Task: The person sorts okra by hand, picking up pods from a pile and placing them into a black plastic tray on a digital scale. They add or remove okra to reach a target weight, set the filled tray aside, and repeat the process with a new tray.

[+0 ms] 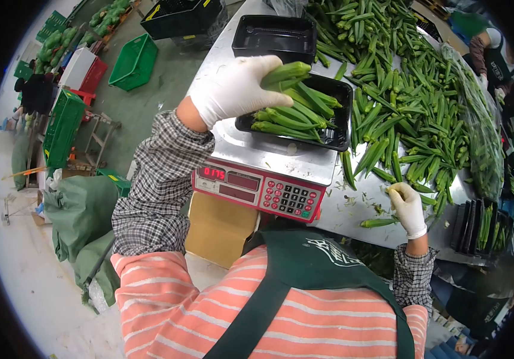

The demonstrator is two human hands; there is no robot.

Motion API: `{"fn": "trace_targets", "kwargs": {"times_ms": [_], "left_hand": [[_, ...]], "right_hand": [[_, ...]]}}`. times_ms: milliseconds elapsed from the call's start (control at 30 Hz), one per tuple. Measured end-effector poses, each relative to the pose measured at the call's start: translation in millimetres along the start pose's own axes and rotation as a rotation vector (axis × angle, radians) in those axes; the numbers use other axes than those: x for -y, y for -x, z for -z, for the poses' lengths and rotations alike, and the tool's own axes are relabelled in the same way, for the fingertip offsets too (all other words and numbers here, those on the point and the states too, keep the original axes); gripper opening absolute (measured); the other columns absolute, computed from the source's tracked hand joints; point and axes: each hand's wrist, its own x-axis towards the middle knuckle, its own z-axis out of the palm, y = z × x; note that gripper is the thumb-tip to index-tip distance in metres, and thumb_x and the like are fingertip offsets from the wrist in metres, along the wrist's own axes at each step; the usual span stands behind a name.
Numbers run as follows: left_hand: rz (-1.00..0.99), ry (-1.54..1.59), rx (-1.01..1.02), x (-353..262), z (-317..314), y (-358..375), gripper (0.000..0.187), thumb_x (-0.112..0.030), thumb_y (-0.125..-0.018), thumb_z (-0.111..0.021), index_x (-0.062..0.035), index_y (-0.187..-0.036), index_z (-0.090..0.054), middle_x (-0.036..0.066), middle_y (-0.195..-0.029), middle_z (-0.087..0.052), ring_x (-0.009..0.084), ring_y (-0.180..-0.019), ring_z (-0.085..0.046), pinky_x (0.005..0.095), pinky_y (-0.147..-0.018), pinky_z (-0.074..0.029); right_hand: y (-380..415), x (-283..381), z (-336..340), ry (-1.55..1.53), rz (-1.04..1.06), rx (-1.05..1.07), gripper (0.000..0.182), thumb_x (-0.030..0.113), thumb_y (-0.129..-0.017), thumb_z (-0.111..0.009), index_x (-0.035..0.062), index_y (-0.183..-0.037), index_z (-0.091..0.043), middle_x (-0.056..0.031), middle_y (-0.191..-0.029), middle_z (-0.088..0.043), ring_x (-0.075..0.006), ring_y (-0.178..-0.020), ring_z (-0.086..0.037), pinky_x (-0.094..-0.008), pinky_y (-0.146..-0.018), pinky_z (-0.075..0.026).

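Observation:
My left hand (230,90), in a white glove, grips several okra pods (287,73) over a black tray (343,128). More okra (290,122) lies in that tray, which rests on the metal plate of a red-framed weighing scale (260,190). The red display reads 0175. Lower on the right, my gloved right hand (408,209) is held over the metal table with its fingers curled together. Whatever is between its fingertips is too small to tell. A single okra pod (378,223) lies just left of it, below the fingers.
A large heap of loose okra (400,107) covers the right of the metal table (352,206), with a clear plastic bag (478,119) along its edge. Another black tray (275,36) sits behind the scale. Stacked trays (469,227) stand at right. Co-workers are at the right side.

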Motion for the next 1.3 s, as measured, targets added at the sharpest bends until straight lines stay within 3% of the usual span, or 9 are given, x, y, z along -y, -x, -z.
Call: {"fn": "trace_targets", "kwargs": {"times_ms": [100,300,500,633,700,900,1033,1167,1300], "left_hand": [[-0.172,-0.151,-0.083,6,-14,-9,0.032,-0.02,-0.071,-0.076,-0.0004,-0.089,-0.057,0.009,-0.064,-0.053,0.0142,-0.059,-0.05,0.028,-0.055,-0.042],[-0.017,-0.027,-0.19,12,-1,-24,0.026,-0.012,-0.075,-0.072,-0.0013,-0.095,-0.058,0.006,-0.072,-0.056,0.0098,-0.066,-0.051,0.0257,-0.062,-0.045],[-0.101,-0.392,0.05,9,-51,-28,0.03,-0.008,-0.067,-0.067,-0.0046,-0.097,-0.059,0.013,-0.094,-0.059,0.031,-0.089,-0.058,0.0362,-0.077,-0.048],[-0.125,-0.199,0.008,49,-56,-20,0.031,-0.004,-0.068,-0.066,-0.0012,-0.099,-0.061,0.015,-0.093,-0.062,0.0299,-0.088,-0.06,0.0368,-0.079,-0.048],[-0.088,-0.082,-0.019,16,-43,-23,0.031,-0.002,-0.072,-0.065,0.0013,-0.103,-0.06,0.013,-0.094,-0.064,0.0237,-0.086,-0.062,0.032,-0.078,-0.048],[0.117,0.285,-0.298,36,-28,-53,0.023,-0.002,-0.08,-0.068,0.0004,-0.101,-0.059,-0.001,-0.086,-0.061,0.0064,-0.076,-0.055,0.0198,-0.07,-0.046],[0.16,-0.103,-0.318,56,-37,-80,0.024,-0.013,-0.082,-0.067,0.001,-0.099,-0.058,0.003,-0.081,-0.062,0.0094,-0.074,-0.057,0.0252,-0.067,-0.046],[0.045,-0.477,-0.312,102,-51,-91,0.027,-0.013,-0.079,-0.063,-0.0009,-0.103,-0.058,0.016,-0.089,-0.064,0.0309,-0.084,-0.063,0.0365,-0.074,-0.049],[0.231,-0.483,-0.043,131,-55,-101,0.032,-0.013,-0.075,-0.062,-0.0032,-0.105,-0.061,0.019,-0.095,-0.063,0.0354,-0.088,-0.061,0.0396,-0.078,-0.048]], "right_hand": [[-6,8,-10,-0.019,0.052,-0.005,0.011,0.008,-0.087,-0.057,-0.0013,-0.089,-0.062,0.0013,-0.065,-0.054,-0.0046,-0.056,-0.047,-0.0197,-0.051,-0.038],[-45,52,-38,-0.019,0.26,-0.023,0.017,0.011,-0.083,-0.062,-0.0014,-0.095,-0.063,-0.0103,-0.083,-0.063,-0.015,-0.071,-0.059,-0.0256,-0.066,-0.047],[-87,116,-72,-0.016,0.129,0.134,0.04,0.036,-0.083,-0.061,-0.003,-0.088,-0.061,-0.0087,-0.067,-0.06,-0.0144,-0.065,-0.057,-0.0306,-0.059,-0.046],[-98,110,-82,0.081,0.189,0.042,0.031,0.029,-0.075,-0.054,0.0,-0.083,-0.062,-0.0242,-0.082,-0.062,-0.0378,-0.079,-0.061,-0.0436,-0.072,-0.048],[-97,98,-87,-0.039,0.215,-0.024,0.029,0.027,-0.075,-0.055,-0.0003,-0.08,-0.059,-0.0225,-0.078,-0.061,-0.0382,-0.078,-0.06,-0.0426,-0.073,-0.048],[-43,29,-31,-0.321,0.116,-0.164,0.029,0.026,-0.078,-0.057,-0.003,-0.078,-0.055,-0.0139,-0.067,-0.057,-0.0217,-0.063,-0.056,-0.0359,-0.057,-0.045],[42,-36,31,-0.493,-0.029,-0.521,0.026,0.021,-0.08,-0.06,-0.0012,-0.071,-0.05,-0.0015,-0.06,-0.044,-0.0089,-0.059,-0.042,-0.0295,-0.051,-0.037],[127,-134,66,-0.4,-0.172,-0.968,0.022,0.012,-0.082,-0.06,0.0046,-0.066,-0.046,0.005,-0.062,-0.041,-0.0048,-0.058,-0.039,-0.0244,-0.048,-0.036],[177,-198,81,-0.734,-0.253,-1.234,0.022,0.007,-0.085,-0.057,0.0086,-0.067,-0.044,0.0028,-0.066,-0.046,-0.0069,-0.058,-0.048,-0.0255,-0.053,-0.048]]}}
